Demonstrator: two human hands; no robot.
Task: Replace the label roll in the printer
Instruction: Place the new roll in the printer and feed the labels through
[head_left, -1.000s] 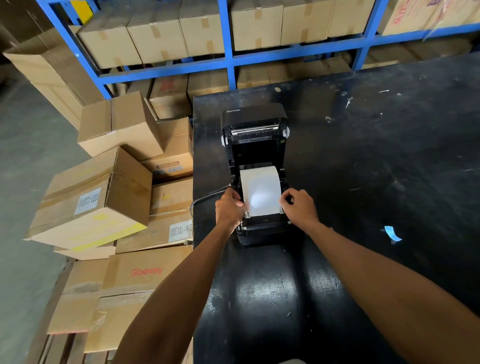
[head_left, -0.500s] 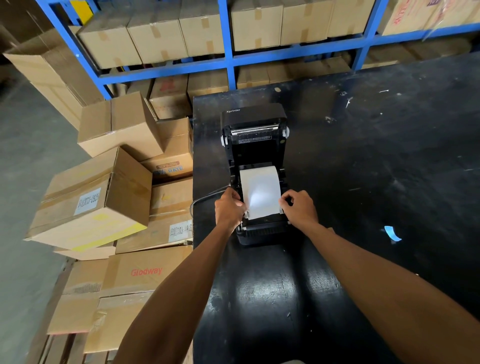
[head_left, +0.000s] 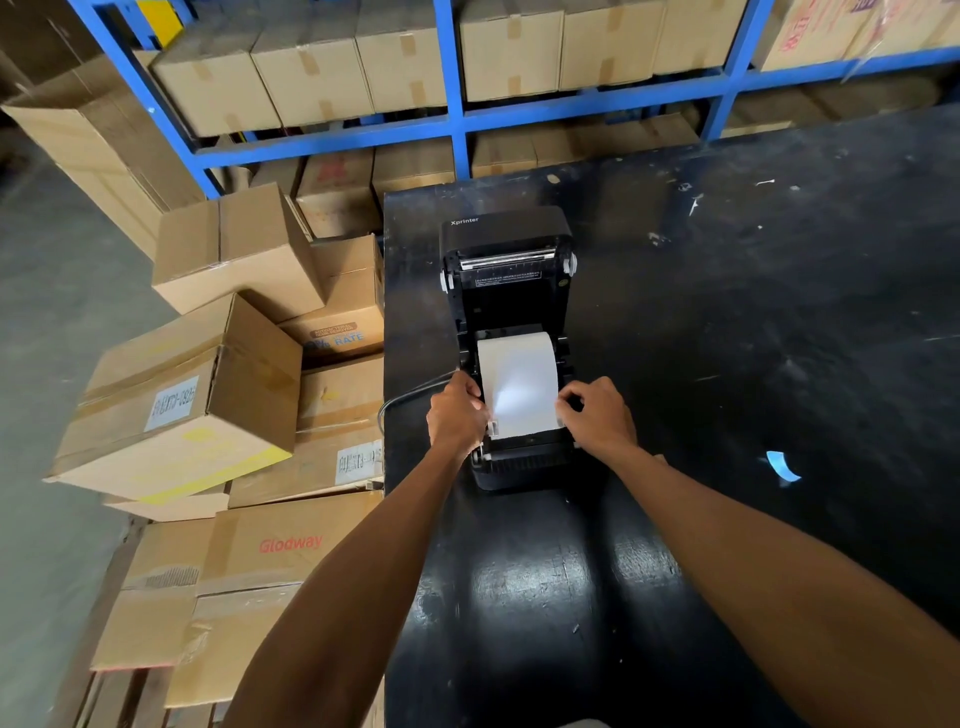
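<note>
A black label printer (head_left: 511, 234) stands on the black table (head_left: 727, 338) with its lid tilted open toward the back. A white label roll (head_left: 517, 379) sits in its bay, and the paper's free end runs forward toward the front slot. My left hand (head_left: 457, 415) pinches the paper's left edge near the white guide. Opposite it, my right hand (head_left: 597, 415) pinches the right edge. Both hands rest over the printer's front part.
A grey cable (head_left: 405, 397) leaves the printer's left side. Stacked cardboard boxes (head_left: 208, 395) crowd the floor left of the table. Blue shelving (head_left: 452, 114) with more boxes stands behind. A small blue scrap (head_left: 782, 465) lies on the table at right.
Both hands have stayed at the paper's edges, shifting only slightly. The paper's end sits about where it was.
</note>
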